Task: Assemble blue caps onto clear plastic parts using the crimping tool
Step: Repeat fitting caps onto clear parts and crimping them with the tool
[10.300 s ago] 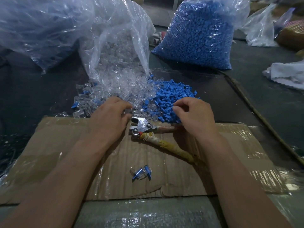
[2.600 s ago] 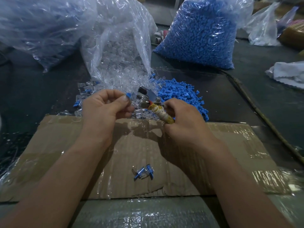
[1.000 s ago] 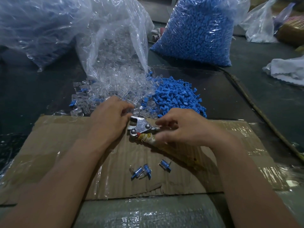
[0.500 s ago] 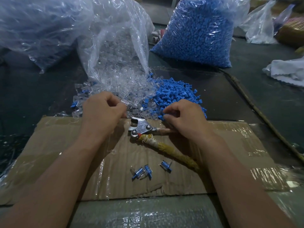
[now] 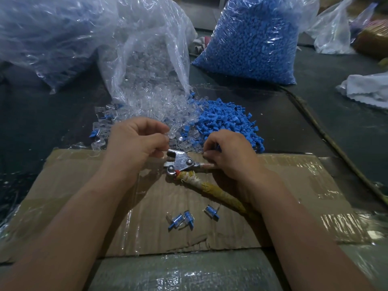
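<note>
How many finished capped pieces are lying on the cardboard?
3 capped pieces. Two lie together on the cardboard, the third just right of them, beside the crimping tool. Others may hide under the arms.

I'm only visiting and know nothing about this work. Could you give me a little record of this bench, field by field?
left hand: fingers curled at the edge of the clear parts; grip unclear
right hand: fingers curled beside the blue caps; grip unclear
crimping tool: lies on the cardboard, between the hands
finished pieces: three, loose on the cardboard, nearer the person
bags: bag of clear parts and bag of blue caps, behind the piles
</note>
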